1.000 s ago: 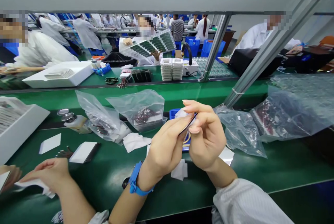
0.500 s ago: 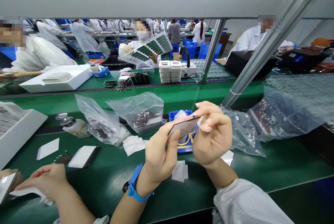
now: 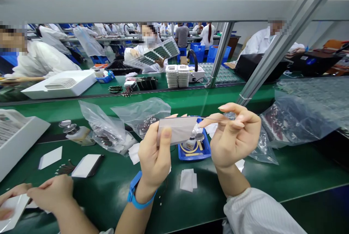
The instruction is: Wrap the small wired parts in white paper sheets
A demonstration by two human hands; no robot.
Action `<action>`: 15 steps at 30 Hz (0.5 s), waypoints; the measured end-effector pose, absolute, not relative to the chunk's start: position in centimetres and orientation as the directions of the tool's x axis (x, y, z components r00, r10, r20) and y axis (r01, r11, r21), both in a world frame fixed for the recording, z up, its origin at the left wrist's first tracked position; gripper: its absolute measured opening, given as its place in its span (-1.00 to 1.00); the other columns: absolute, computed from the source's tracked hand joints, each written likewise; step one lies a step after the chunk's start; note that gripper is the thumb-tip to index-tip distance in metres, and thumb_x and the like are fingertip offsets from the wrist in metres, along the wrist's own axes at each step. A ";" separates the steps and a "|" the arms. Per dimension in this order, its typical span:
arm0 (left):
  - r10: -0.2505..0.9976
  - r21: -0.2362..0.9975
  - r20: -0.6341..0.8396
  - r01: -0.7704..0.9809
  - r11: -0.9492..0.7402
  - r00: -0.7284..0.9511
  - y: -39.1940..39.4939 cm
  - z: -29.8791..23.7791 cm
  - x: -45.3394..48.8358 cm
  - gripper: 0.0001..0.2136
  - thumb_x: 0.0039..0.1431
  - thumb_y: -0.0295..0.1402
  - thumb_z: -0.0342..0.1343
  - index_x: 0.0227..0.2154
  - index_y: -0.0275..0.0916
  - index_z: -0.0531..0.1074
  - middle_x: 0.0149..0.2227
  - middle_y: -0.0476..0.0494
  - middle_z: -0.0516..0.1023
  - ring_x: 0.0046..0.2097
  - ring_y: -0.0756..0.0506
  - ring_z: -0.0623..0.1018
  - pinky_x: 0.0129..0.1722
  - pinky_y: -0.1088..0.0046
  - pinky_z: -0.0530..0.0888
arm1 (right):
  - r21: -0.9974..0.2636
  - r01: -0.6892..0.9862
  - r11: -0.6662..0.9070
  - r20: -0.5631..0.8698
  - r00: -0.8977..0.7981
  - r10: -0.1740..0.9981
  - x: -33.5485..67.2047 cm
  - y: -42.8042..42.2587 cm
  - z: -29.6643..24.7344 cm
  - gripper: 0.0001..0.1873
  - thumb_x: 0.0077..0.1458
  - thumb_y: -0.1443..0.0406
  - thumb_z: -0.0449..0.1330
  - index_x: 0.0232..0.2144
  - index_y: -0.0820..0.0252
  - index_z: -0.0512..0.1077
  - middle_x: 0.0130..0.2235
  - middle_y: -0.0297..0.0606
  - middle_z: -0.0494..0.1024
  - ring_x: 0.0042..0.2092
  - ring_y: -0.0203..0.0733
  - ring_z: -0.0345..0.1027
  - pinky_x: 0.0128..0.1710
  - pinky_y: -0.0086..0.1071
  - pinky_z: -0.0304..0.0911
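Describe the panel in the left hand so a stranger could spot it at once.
Start at the green workbench and find the blue wristband. Just above it, the left hand pinches a pale rectangular panel, partly in front of a blue tray. Unlike the white rectangles lying on the workbench, it is held up.

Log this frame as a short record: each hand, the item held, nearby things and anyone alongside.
Left hand: holds a flat panel, thumb on its near face; blue band on the wrist
Right hand: raised beside the panel, fingers bent; a thin strand seems to reach it, grip unclear
Behind the panel: blue tray containing a bottle and yellow ring
On the green bench: white wipes, nearer than the tray
Alongside: co-worker's hands at far left, with a white sheet
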State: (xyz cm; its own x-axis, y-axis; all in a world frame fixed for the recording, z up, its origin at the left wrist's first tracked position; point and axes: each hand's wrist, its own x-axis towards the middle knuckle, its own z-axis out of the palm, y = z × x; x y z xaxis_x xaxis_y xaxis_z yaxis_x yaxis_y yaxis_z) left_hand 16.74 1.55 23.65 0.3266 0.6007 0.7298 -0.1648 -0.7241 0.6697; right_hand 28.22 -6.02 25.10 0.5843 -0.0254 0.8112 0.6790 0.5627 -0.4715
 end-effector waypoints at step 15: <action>0.608 0.664 0.737 -0.153 -0.732 0.295 1.8 23.4 16.8 -0.78 0.38 -0.31 -0.01 -0.05 -0.16 0.50 -0.13 -0.06 0.62 -0.15 -0.03 0.60 -0.16 0.53 0.54 | -0.457 0.683 0.570 0.812 0.581 -0.045 28.1 -6.7 24.9 -0.96 0.36 0.21 0.02 -0.18 -0.03 0.18 -0.13 -0.30 0.49 -0.24 -0.13 0.61 -0.43 -0.22 0.62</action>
